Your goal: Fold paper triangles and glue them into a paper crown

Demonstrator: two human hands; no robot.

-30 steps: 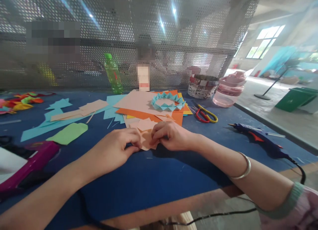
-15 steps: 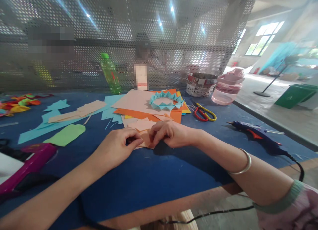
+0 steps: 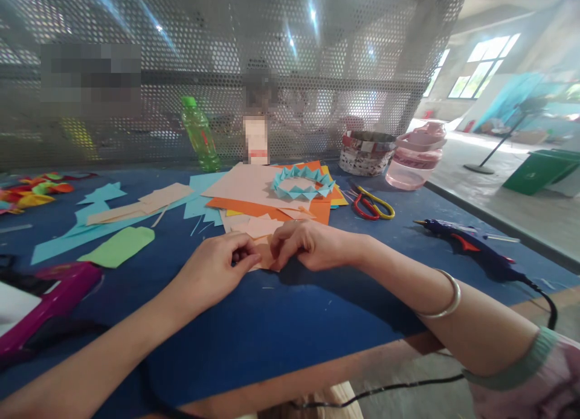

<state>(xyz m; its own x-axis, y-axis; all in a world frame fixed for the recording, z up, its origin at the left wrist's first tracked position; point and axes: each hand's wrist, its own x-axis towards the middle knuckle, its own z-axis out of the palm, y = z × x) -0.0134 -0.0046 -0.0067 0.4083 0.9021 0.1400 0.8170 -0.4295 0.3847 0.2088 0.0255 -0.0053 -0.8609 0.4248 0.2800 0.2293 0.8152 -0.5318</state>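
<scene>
Barely apart: left hand [image 3: 211, 273], right hand [image 3: 312, 245]

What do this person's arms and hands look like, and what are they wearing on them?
The left hand and the right hand are bare, with no gloves. A plain silver bangle circles the right forearm, which runs back into a pale pink sleeve with a green cuff.
</scene>
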